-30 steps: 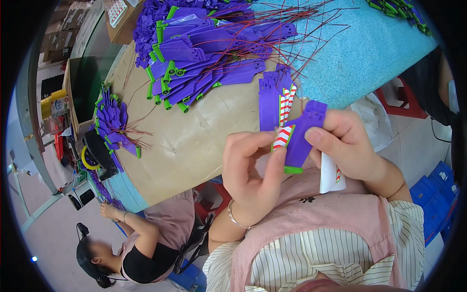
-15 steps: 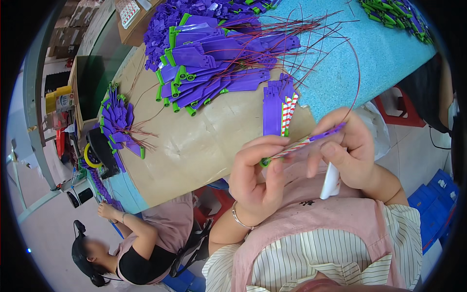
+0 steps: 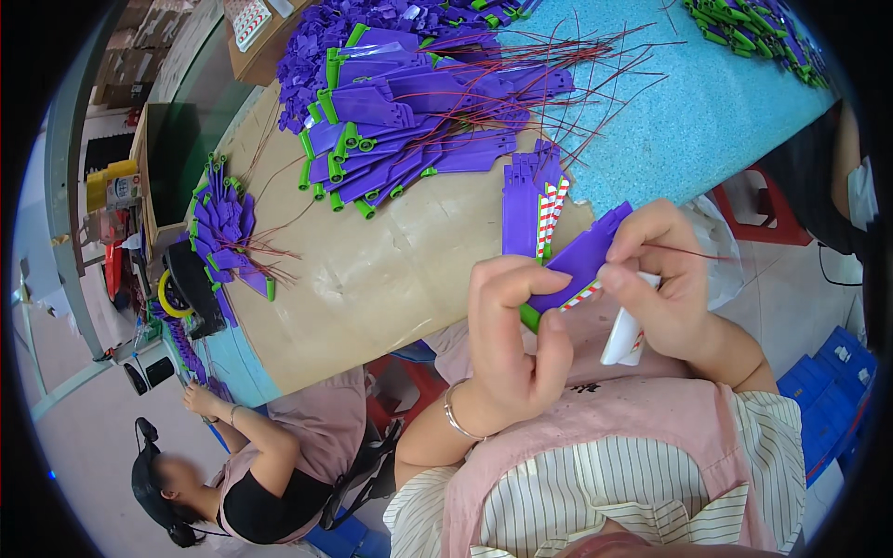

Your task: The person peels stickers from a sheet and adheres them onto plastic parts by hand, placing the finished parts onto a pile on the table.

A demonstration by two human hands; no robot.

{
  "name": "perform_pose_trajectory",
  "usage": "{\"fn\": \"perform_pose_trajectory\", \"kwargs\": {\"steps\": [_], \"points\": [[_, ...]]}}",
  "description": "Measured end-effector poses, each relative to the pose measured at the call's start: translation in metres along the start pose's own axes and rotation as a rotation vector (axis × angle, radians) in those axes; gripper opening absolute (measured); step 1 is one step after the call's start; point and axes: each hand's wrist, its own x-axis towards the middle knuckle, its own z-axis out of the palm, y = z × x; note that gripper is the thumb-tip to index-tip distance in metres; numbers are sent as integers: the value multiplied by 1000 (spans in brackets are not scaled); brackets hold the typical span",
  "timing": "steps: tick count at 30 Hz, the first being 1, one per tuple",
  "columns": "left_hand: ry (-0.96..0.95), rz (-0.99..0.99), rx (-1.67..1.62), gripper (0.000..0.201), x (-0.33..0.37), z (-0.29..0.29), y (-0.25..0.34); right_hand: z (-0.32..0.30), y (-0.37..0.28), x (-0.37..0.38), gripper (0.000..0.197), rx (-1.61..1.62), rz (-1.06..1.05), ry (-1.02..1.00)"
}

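Observation:
Between my two hands is a flat purple plastic piece (image 3: 588, 249) with a green end and a red-and-white striped strip along its lower edge. My left hand (image 3: 512, 339) pinches it near the green end, thumb below and index finger above. My right hand (image 3: 665, 288) is closed at the other end, fingers and thumb on the piece. A curled white paper (image 3: 621, 338) with some red stripes hangs from the right hand as well. A thin red wire (image 3: 693, 253) sticks out to the right past my right fingers. My right palm hides part of the paper.
A big heap of purple pieces with green ends and red wires (image 3: 391, 102) covers the table's far side. Nearer lie striped purple pieces (image 3: 523, 209). A smaller bundle (image 3: 223, 228) sits left; green-and-purple parts (image 3: 758, 37) far right. A co-worker (image 3: 270, 456) sits at lower left.
The purple piece has turned from edge-on to show its broad flat face. My right hand has tilted, and the red wire now points right instead of arching upward.

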Motion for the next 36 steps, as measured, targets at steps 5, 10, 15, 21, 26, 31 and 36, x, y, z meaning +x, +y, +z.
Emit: {"fn": "perform_pose_trajectory", "kwargs": {"steps": [5, 10, 15, 21, 26, 31, 36], "points": [[-100, 146, 191, 22, 1, -10, 7, -3, -20, 12, 38, 60, 202, 77], [-101, 55, 584, 37, 10, -5, -31, -5, -9, 14, 38, 21, 470, 50], [-101, 255, 395, 30, 8, -9, -9, -2, -8, 9, 27, -161, 344, 65], [24, -35, 98, 34, -8, 2, -2, 12, -3, 17, 15, 0, 148, -26], [88, 83, 290, 27, 11, -13, -3, 2, 5, 17, 8, -184, 104, -136], [-68, -86, 175, 15, 5, -18, 0, 6, -5, 23, 8, -204, 181, -171], [-122, 17, 208, 13, 14, -24, -7, 8, -3, 32, 8, -134, 66, -147]]}}
